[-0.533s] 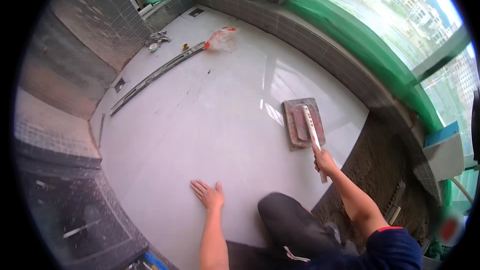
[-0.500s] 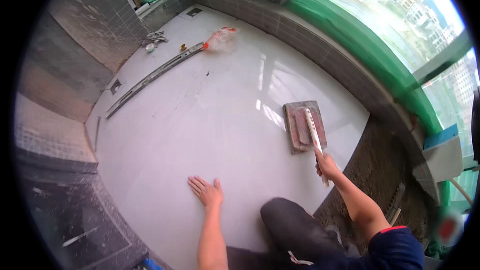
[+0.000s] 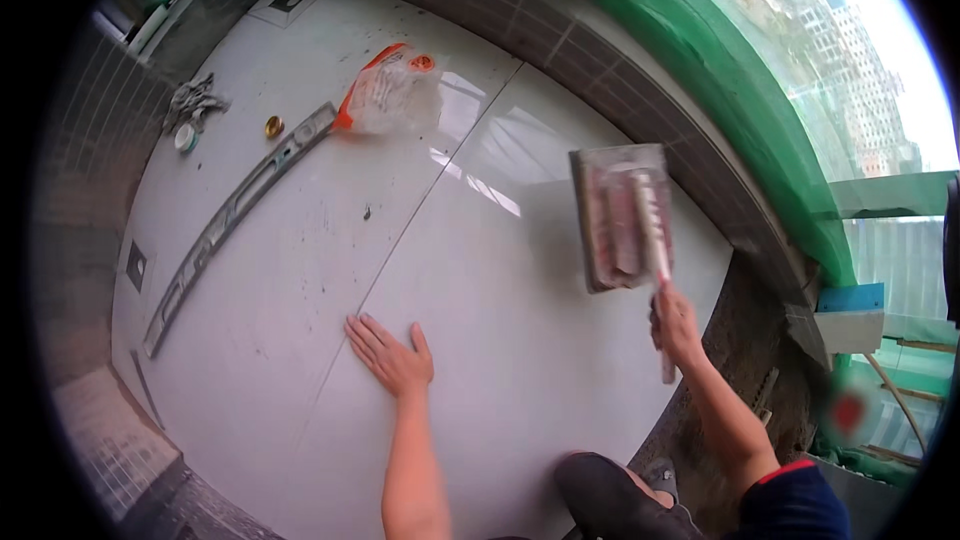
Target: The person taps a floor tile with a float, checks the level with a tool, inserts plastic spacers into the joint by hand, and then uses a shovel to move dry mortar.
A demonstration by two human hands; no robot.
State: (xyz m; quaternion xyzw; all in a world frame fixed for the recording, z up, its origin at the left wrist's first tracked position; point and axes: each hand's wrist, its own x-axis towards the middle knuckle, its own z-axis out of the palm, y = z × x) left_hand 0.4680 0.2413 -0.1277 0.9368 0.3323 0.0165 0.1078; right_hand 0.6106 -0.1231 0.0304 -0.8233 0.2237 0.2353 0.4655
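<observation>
Weight in this flat-headed beater [image 3: 620,225] is likely gathered in its broad rectangular head, so it should feel front-heavy and want to tip downward when swung. The head looks stiff, with worn reddish faces. Its pale, straight handle [image 3: 652,215] seems rigid too, and is best held low, behind the head, with the wrist kept firm against twisting. The right hand [image 3: 678,325] grips it there, fingers wrapped round, the handle's butt poking out below the fist. The beater is over the right part of the large pale tile [image 3: 500,360], near the low wall [image 3: 600,60]; blur leaves it unclear whether the head touches. The tile, glossy and probably brittle, should be heavy, slick under the palm and safer under spread pressure than a corner blow. The left hand [image 3: 393,360] holds nothing: it lies flat, fingers extended and thumb apart, fingertips at the joint [image 3: 402,240]. The left forearm comes up nearly straight; the right one slants in from the lower right.
</observation>
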